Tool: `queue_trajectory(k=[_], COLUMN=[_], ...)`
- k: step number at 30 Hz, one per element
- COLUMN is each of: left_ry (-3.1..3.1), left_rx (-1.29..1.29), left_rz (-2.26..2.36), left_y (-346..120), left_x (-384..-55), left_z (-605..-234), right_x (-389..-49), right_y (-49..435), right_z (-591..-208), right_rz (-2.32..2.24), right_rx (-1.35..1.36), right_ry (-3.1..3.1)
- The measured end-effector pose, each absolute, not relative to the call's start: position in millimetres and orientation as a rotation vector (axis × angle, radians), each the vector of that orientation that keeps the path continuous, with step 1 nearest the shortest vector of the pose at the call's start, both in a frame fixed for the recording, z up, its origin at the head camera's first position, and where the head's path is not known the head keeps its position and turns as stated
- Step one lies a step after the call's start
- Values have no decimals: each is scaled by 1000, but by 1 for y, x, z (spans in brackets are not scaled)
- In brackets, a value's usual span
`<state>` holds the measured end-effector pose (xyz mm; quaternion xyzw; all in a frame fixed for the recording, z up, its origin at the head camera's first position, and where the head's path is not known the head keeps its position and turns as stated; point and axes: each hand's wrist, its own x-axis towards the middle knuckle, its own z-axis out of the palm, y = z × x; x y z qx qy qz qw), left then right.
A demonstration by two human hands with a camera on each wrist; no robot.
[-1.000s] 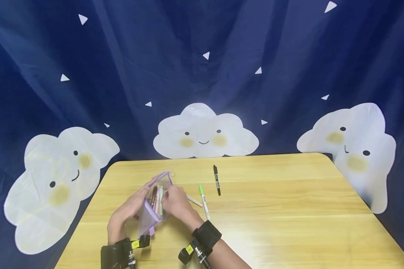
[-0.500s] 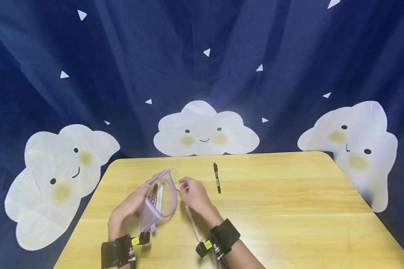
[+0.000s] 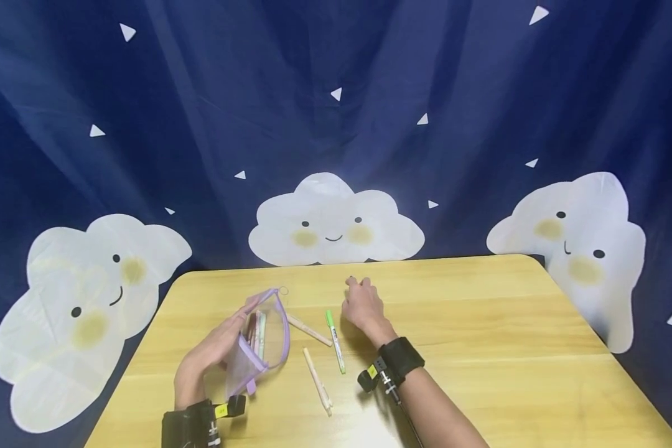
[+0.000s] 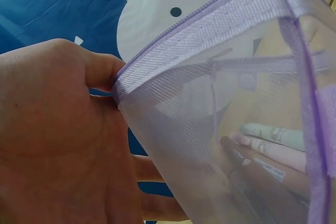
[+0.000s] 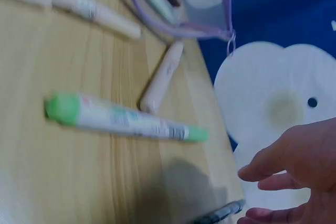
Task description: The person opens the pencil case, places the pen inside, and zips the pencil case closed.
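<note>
My left hand (image 3: 215, 345) grips the rim of a see-through mesh pencil pouch (image 4: 205, 30) with purple edging, thumb on the zipper side and fingers behind. The pouch's mouth gapes to the right; several pens (image 3: 259, 333) lie inside. Toward the table's back, my right hand (image 3: 364, 305) is over a black marker (image 5: 218, 213). In the right wrist view its fingers are apart and loosely bent, close to the marker's end, with no grip around it. The head view hides most of that marker behind the hand.
A green-and-white marker (image 3: 336, 342) lies left of the right forearm. One beige pen (image 3: 309, 330) lies beside the pouch, another (image 3: 317, 382) nearer the front. Behind the wooden table (image 3: 481, 323) hangs a blue curtain (image 3: 470, 74) with clouds.
My right hand has come out of the pouch, passed beside it, and moved right and back to the black marker. The left hand still holds the pouch in the same place.
</note>
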<state>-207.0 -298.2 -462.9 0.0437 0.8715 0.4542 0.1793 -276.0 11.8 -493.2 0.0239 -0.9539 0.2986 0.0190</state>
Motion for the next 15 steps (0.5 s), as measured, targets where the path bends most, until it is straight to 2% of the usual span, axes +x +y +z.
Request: queue_trajectory(k=[8,15], left_ry=[2467,2585], left_rx=[134,276], left_rz=[1284,1189], left_y=[-296,-299], left_x=[-206,-206], left_z=[-464,-466], right_x=[-289,-291], right_y=[16,19], right_z=[-504,-506], right_rz=[751,730], right_rx=[101,111], right_ry=[-3034,-3066])
